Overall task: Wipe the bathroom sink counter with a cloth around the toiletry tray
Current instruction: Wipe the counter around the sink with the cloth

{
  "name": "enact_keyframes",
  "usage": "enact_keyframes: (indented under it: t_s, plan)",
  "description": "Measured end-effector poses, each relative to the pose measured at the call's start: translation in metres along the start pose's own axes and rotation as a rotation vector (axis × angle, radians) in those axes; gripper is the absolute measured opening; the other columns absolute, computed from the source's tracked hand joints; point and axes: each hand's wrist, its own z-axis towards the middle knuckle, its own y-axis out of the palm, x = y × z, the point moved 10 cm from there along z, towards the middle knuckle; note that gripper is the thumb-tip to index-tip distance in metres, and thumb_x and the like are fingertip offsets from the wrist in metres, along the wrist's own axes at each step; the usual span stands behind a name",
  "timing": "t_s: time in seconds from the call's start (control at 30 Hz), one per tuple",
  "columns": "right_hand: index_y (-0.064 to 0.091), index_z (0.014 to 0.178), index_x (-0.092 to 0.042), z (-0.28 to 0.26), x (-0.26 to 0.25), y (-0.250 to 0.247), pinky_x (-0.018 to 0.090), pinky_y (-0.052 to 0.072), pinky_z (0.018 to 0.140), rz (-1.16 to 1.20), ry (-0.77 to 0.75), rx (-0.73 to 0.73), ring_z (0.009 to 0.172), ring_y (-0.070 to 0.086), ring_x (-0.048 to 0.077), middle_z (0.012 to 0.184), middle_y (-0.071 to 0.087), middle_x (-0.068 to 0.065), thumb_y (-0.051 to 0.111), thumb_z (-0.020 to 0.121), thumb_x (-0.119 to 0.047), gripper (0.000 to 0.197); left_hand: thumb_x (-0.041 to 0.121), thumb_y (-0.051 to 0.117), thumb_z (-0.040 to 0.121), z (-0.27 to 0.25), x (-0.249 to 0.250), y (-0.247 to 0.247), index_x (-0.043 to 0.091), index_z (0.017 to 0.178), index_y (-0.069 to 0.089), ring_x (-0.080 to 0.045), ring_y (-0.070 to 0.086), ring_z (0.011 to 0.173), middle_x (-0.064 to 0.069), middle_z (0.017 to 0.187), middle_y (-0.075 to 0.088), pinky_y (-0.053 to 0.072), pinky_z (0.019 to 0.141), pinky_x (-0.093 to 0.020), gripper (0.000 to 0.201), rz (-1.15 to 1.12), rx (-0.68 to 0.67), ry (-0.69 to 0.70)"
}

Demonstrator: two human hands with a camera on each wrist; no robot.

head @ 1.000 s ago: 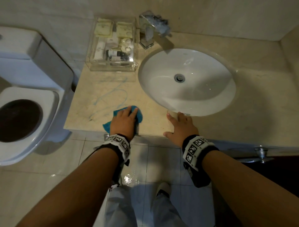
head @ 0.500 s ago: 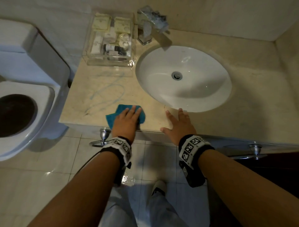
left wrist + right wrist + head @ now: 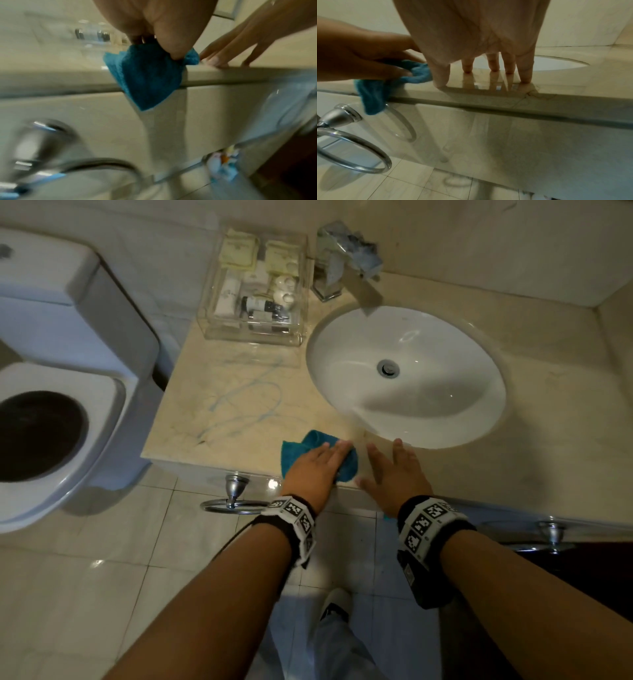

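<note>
A teal cloth [image 3: 308, 445] lies on the beige counter [image 3: 222, 412] at its front edge, one corner hanging over the lip [image 3: 147, 81]. My left hand [image 3: 318, 465] presses down on the cloth with flat fingers. Just to its right, my right hand [image 3: 394, 470] rests flat on the counter with spread fingers [image 3: 493, 67], in front of the white sink [image 3: 411, 392]. The clear toiletry tray [image 3: 253, 335] stands at the back left, holding small bottles and packets. Blue scribble marks [image 3: 246, 405] cross the counter between the tray and the cloth.
A chrome faucet [image 3: 349, 268] stands behind the sink, right of the tray. A toilet [image 3: 51, 405] is left of the counter. A chrome towel ring [image 3: 236, 501] hangs on the counter's front below my left hand; a second fitting [image 3: 551, 534] is further right.
My left hand has slid the cloth to the right along the front edge, close up to my right hand. The right hand has stayed in place.
</note>
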Motion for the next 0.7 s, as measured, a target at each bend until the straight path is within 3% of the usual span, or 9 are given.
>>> enact_keyframes:
  t_s: [0.07,0.13,0.23,0.4,0.47,0.57,0.63,0.7]
  plan:
    - [-0.001,0.146,-0.042,-0.003,0.001,-0.001,0.053,0.015,0.116,0.012,0.011,-0.023,0.145,-0.007,0.032,0.158,-0.012,0.005,0.038,0.087,-0.064,0.074,0.012,0.038,0.099,-0.006,-0.039,-0.006,0.021,0.152,0.013,-0.024,0.02,0.144,-0.002,0.159,0.014,0.021,0.115,-0.035,0.059,0.03,-0.016,-0.051]
    - [-0.001,0.146,-0.042,-0.006,0.0,-0.003,0.052,0.016,0.116,0.026,0.017,-0.028,0.145,-0.007,0.031,0.158,-0.012,0.003,0.038,0.087,-0.064,0.073,0.012,0.035,0.1,-0.015,-0.085,-0.02,0.021,0.152,0.014,-0.025,0.018,0.144,-0.002,0.16,0.009,0.022,0.115,-0.037,0.057,0.047,0.002,-0.21]
    - [-0.002,0.146,-0.042,-0.007,-0.003,-0.005,0.053,0.017,0.116,0.021,0.024,-0.012,0.145,-0.007,0.031,0.158,-0.012,0.003,0.037,0.087,-0.065,0.073,0.01,0.03,0.1,-0.02,-0.096,-0.025,0.023,0.152,0.002,-0.029,0.011,0.146,-0.004,0.16,-0.001,0.023,0.115,-0.039,0.06,0.113,-0.062,-0.333]
    - [-0.002,0.146,-0.04,-0.004,-0.004,-0.001,0.052,0.016,0.116,-0.011,0.067,0.0,0.145,-0.005,0.032,0.158,-0.01,0.005,0.036,0.086,-0.066,0.075,0.014,0.028,0.1,-0.001,-0.03,-0.003,0.023,0.152,0.003,-0.031,0.003,0.146,-0.005,0.16,-0.005,0.014,0.117,-0.041,0.058,0.125,-0.13,-0.158]
    - [0.007,0.146,-0.035,-0.004,-0.009,-0.006,0.051,0.021,0.115,-0.011,0.094,0.002,0.144,0.005,0.034,0.157,-0.001,0.009,0.044,0.086,-0.061,0.075,0.013,0.032,0.099,0.003,-0.021,-0.001,0.024,0.152,0.005,-0.03,0.003,0.146,-0.004,0.16,-0.005,0.012,0.118,-0.04,0.061,0.116,-0.134,-0.095]
    - [0.029,0.14,-0.023,0.001,-0.049,-0.034,0.045,0.038,0.104,-0.024,-0.015,0.106,0.131,0.033,0.034,0.146,0.026,0.013,0.058,0.082,-0.044,0.068,0.011,0.031,0.099,-0.004,-0.037,-0.011,0.027,0.152,0.007,-0.025,0.008,0.146,-0.001,0.16,-0.001,0.016,0.116,-0.038,0.06,0.122,-0.124,-0.007]
    - [0.025,0.144,-0.026,0.007,-0.08,-0.041,0.044,0.033,0.108,0.042,-0.104,0.12,0.135,0.029,0.032,0.151,0.021,0.01,0.059,0.084,-0.041,0.07,0.013,0.03,0.1,-0.015,-0.071,-0.02,0.027,0.152,0.009,-0.025,0.013,0.145,0.0,0.16,0.003,0.022,0.114,-0.038,0.057,0.126,-0.097,-0.039]
    - [0.019,0.146,-0.032,0.016,-0.098,-0.031,0.046,0.024,0.114,0.055,-0.123,0.043,0.142,0.016,0.031,0.156,0.011,0.006,0.057,0.083,-0.05,0.076,0.018,0.035,0.1,-0.03,-0.112,-0.033,0.027,0.151,0.015,-0.027,0.021,0.141,-0.003,0.159,0.012,0.03,0.109,-0.041,0.055,0.118,-0.037,-0.148]
